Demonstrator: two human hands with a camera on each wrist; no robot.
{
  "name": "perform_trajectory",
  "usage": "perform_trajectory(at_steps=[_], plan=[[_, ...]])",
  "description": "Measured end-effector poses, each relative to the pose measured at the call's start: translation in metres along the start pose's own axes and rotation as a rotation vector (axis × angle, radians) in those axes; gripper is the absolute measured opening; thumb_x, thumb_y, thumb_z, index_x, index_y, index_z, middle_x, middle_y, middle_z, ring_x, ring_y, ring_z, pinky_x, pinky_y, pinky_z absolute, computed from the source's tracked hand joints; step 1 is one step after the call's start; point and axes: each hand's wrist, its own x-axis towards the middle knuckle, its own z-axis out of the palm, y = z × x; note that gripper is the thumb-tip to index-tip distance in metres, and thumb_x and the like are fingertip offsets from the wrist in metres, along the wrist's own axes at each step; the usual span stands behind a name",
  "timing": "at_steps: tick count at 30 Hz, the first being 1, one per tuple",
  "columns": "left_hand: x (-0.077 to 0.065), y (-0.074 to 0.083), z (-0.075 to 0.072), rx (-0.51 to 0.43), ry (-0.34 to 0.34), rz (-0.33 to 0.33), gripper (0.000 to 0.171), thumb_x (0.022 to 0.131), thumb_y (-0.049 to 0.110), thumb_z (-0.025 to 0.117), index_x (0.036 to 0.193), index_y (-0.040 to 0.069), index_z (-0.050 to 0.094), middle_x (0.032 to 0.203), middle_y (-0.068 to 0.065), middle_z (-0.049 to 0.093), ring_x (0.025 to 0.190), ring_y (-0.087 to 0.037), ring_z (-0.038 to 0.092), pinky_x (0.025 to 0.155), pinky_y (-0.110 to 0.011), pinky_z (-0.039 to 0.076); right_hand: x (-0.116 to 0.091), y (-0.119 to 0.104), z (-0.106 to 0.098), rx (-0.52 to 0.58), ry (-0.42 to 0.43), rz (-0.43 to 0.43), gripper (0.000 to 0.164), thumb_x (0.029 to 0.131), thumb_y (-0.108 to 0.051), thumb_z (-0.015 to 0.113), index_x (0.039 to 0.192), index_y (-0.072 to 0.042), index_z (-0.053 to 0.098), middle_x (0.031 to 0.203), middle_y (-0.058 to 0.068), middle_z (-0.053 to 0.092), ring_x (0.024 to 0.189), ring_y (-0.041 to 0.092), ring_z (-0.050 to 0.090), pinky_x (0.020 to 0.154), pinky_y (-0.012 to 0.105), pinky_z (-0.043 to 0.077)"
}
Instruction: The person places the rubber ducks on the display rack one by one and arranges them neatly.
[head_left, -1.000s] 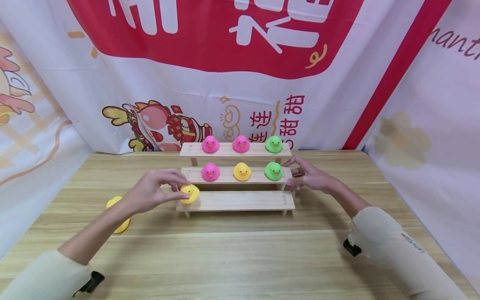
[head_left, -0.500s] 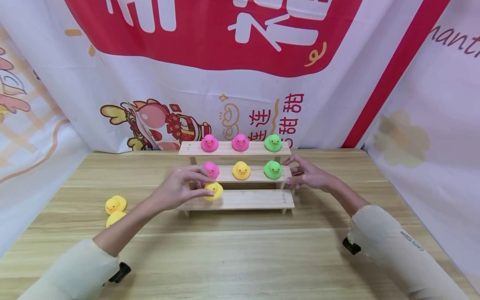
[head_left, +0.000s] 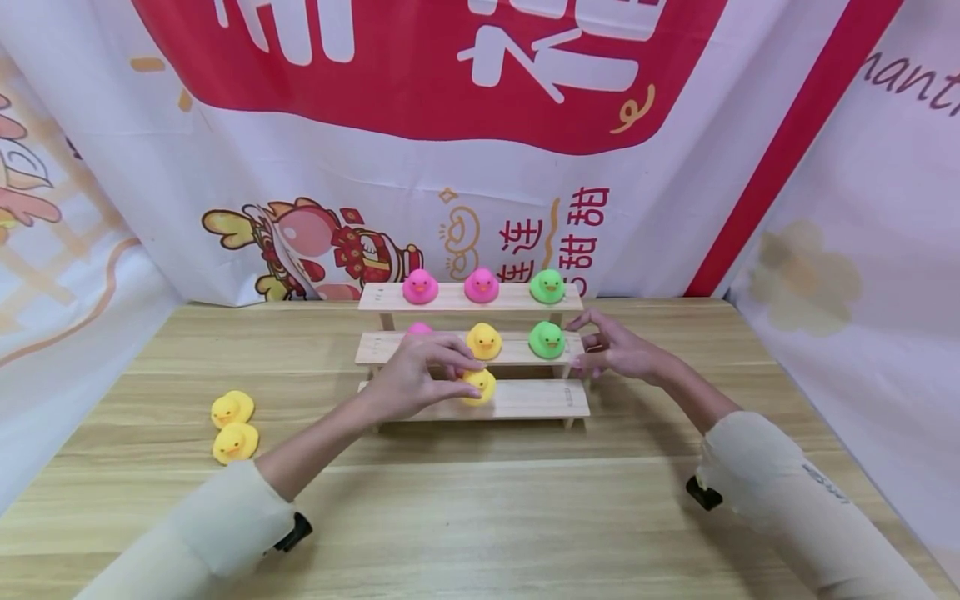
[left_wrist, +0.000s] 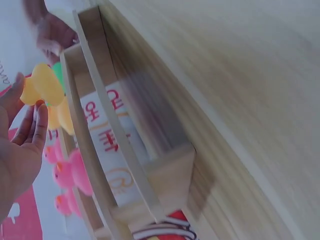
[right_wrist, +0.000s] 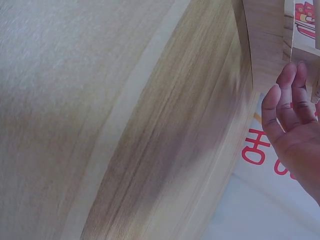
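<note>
A yellow rubber duck [head_left: 480,388] is pinched between the thumb and fingers of my left hand [head_left: 414,379], over the middle of the bottom step of a three-step wooden display stand [head_left: 536,400]. The left wrist view shows this duck [left_wrist: 46,84] at the fingertips, beside the shelf edges. My right hand [head_left: 621,350] holds the stand's right end at the middle step, fingers bent. Two pink ducks [head_left: 482,286] and a green duck [head_left: 547,286] line the top step. On the middle step sit a partly hidden pink duck [head_left: 418,329], a yellow duck [head_left: 484,342] and a green duck [head_left: 547,341].
Two more yellow ducks [head_left: 234,442] rest on the wood-grain table [head_left: 480,517] at the left, one right behind the other. A printed red and white cloth [head_left: 420,125] hangs behind the stand, with further cloth at both sides.
My left hand has carried the yellow duck rightward, from the bottom step's left end to its middle. Both ducks on the table are now uncovered. My right hand stays in place.
</note>
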Motion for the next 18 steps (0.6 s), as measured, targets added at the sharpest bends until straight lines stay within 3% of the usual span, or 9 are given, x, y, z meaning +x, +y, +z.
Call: perform_trajectory(at_steps=[4,11,18], plan=[[0.008,0.001,0.014,0.006,-0.006,-0.007,0.026,0.079,0.007,0.09,0.103,0.001,0.081,0.101,-0.005,0.076,0.093,-0.017,0.066,0.084,-0.029,0.057,0.0,0.0,0.0,0.002,-0.001,0.0,0.052,0.094,0.001,0.065,0.136,0.005,0.033,0.101,0.019,0.068,0.081,0.025,0.066,0.072,0.037,0.059],[0.018,0.0,0.039,0.022,-0.041,-0.005,0.027,0.08,0.009,0.09,0.103,-0.001,0.08,0.098,-0.007,0.075,0.082,-0.017,0.064,0.07,-0.028,0.057,-0.001,-0.001,0.0,0.012,0.002,0.005,0.054,0.093,0.004,0.064,0.137,0.006,0.032,0.104,0.022,0.069,0.09,0.028,0.07,0.072,0.037,0.06],[0.028,0.001,0.06,0.023,-0.05,0.017,0.027,0.08,0.01,0.089,0.104,-0.001,0.08,0.095,-0.005,0.074,0.079,-0.015,0.063,0.067,-0.024,0.054,0.0,0.0,0.001,0.012,-0.002,-0.004,0.05,0.093,0.003,0.064,0.133,0.005,0.034,0.109,0.023,0.07,0.088,0.029,0.07,0.073,0.039,0.06]])
